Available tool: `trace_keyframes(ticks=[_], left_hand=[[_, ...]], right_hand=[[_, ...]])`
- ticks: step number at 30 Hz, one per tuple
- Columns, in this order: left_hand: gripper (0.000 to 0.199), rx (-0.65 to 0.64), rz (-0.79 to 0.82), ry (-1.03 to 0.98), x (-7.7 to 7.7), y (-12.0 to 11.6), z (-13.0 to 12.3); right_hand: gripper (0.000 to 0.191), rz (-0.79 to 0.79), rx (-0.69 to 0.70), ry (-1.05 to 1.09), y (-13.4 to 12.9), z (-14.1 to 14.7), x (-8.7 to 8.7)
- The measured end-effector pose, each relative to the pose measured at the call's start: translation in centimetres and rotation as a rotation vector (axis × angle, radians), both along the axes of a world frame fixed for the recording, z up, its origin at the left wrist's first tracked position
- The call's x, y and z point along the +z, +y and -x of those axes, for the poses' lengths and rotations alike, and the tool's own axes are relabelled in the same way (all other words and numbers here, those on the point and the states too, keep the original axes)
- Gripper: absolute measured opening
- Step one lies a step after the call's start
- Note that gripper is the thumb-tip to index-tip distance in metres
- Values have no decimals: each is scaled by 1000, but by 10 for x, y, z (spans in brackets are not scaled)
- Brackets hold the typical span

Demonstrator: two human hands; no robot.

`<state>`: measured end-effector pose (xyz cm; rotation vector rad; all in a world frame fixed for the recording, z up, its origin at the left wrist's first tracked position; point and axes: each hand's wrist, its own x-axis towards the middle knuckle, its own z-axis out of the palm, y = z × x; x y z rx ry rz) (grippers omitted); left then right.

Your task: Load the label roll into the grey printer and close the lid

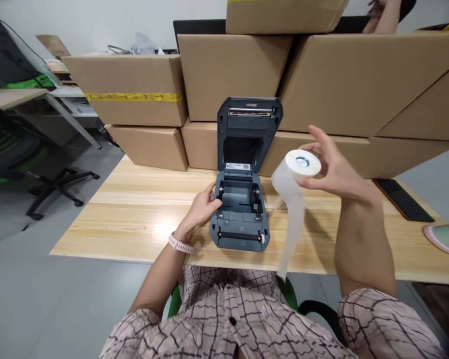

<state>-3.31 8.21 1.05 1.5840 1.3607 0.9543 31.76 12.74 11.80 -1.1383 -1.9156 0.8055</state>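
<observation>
One label printer (241,209) stands lid-up on the wooden worktop (134,209), in front of stacked cardboard boxes (232,75). Left hand (204,205) against the printer's left side, thumb on its edge; grip partly open, not closed round it. Right hand (331,167) holds a paper roll (303,163) by its rim between thumb and fingers, raised right of the printer, a loose strip (294,229) hanging down. Dark phone (402,199) lies farther right.

Office: desks, wheeled chair (54,182), stacked cartons (232,75).
</observation>
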Motion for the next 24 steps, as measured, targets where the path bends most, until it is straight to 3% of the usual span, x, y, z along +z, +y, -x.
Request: trace_keyframes(ticks=[3,6,9,13,16,20,24], left_hand=[[79,5,-1,-24,-1,0,0],[79,7,11,-32,-1,0,0],[79,10,14,-40,-2,1,0],[81,13,18,-58,-1,-1,-1],[80,21,29,-68,2,-2,-2],[80,16,39,-56,4,-2,-3],[81,20,39,-48,2,-1,-2]], right_hand=[[126,68,-129,-59,25,-3,-33],[121,98,-156,-71,44,2,-65],[114,124,-157,-65,50,11,-86],[106,187,-141,-10,45,9,-98],[98,290,-72,148,36,-16,-101],[103,482,32,230,15,-48,-107],[71,608,-25,144,-6,-45,-108]])
